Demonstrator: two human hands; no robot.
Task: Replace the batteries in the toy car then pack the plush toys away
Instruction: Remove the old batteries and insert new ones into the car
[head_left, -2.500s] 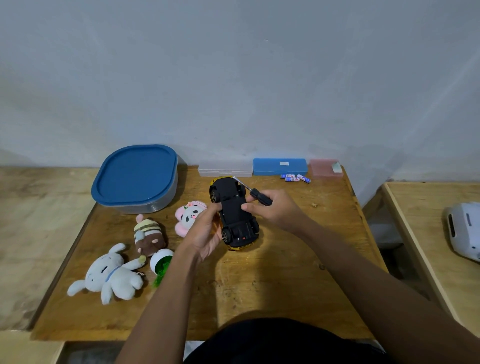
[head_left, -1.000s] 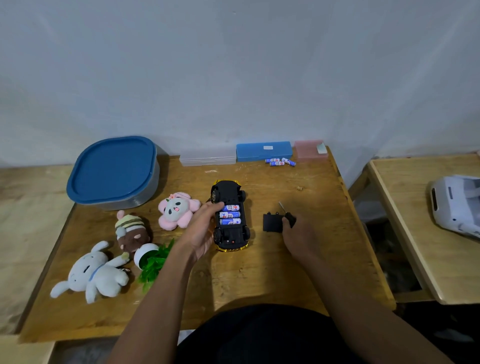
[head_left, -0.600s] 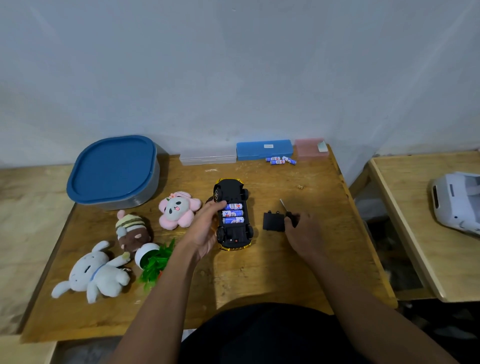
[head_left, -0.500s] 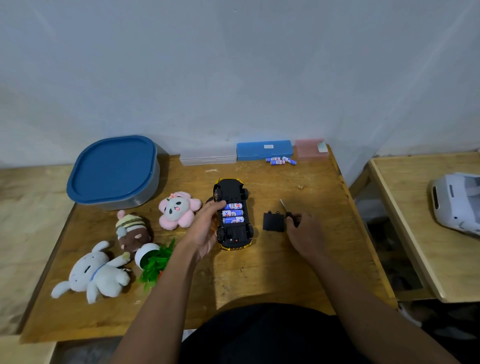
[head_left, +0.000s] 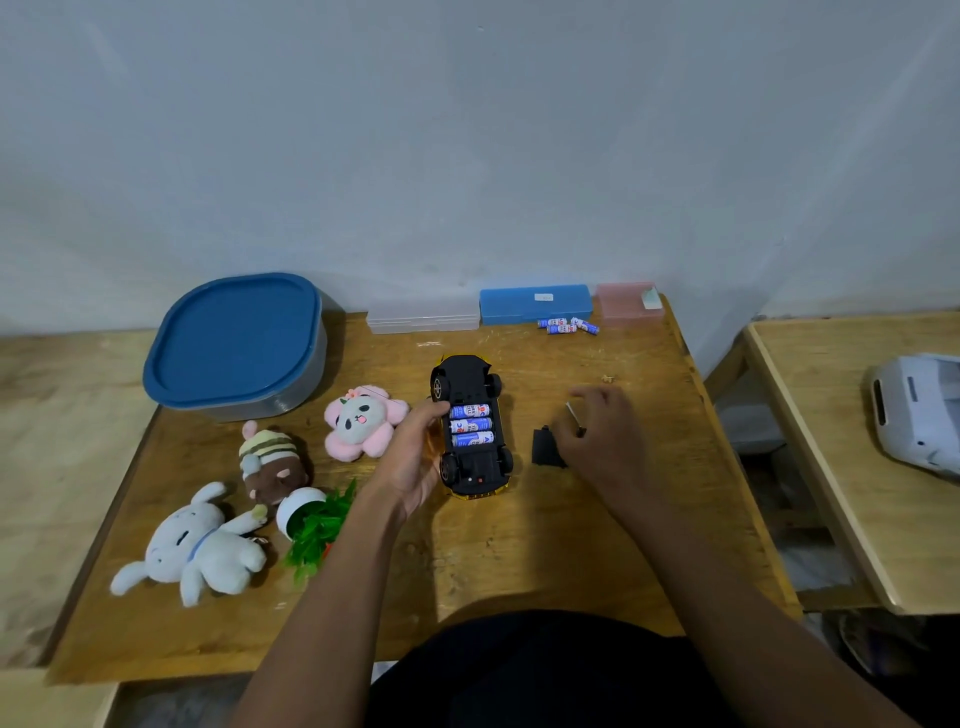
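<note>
Fingers (head_left: 432, 415) of the left hand (head_left: 410, 467) are gripping the upturned car (head_left: 465, 376) on the table (head_left: 519, 545) — cover (head_left: 543, 449) lying off beside it, three batteries (head_left: 470, 425) sitting inside. The right hand (head_left: 602, 436) is hovering over the screwdriver (head_left: 573, 414), grip unclear. Swapping in spares (head_left: 566, 326) and packing plushies (head_left: 358, 423) are waiting.

**Layout around the toy car (head_left: 478, 462)**

On the table (head_left: 519, 545), three batteries (head_left: 470, 425) sit in the toy car's underside. Plush toys (head_left: 358, 423) to its left, lidded tub (head_left: 234, 343) behind-left, loose batteries (head_left: 568, 326) behind-right — battery cover (head_left: 544, 448) just right of it.

Upturned toy car (head_left: 475, 465) (batteries (head_left: 470, 425) exposed)
</note>
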